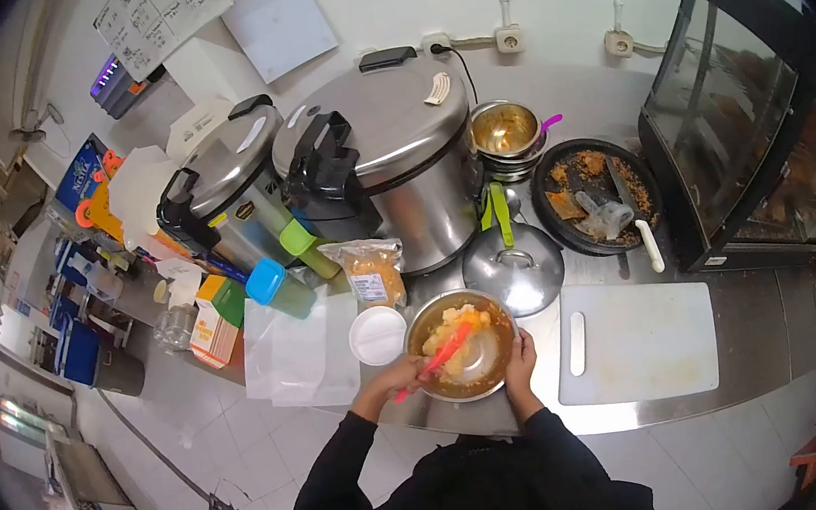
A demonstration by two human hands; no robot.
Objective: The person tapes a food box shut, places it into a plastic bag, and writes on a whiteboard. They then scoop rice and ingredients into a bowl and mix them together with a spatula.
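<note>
A steel mixing bowl stands near the front edge of the counter, with a lumpy pale-yellow and orange food mixture in it. My left hand is closed around the handle of a red spatula, whose blade lies in the mixture. With its fingers on the outer wall and rim, my right hand grips the bowl from the right. Just left of the bowl is a small white tub. Behind that tub leans a clear bag of orange-brown crumbs.
Right of the bowl lies a white cutting board. Behind are a steel lid, a dark pan with a knife, stacked bowls and a glass display case. Two large cookers stand at the back left.
</note>
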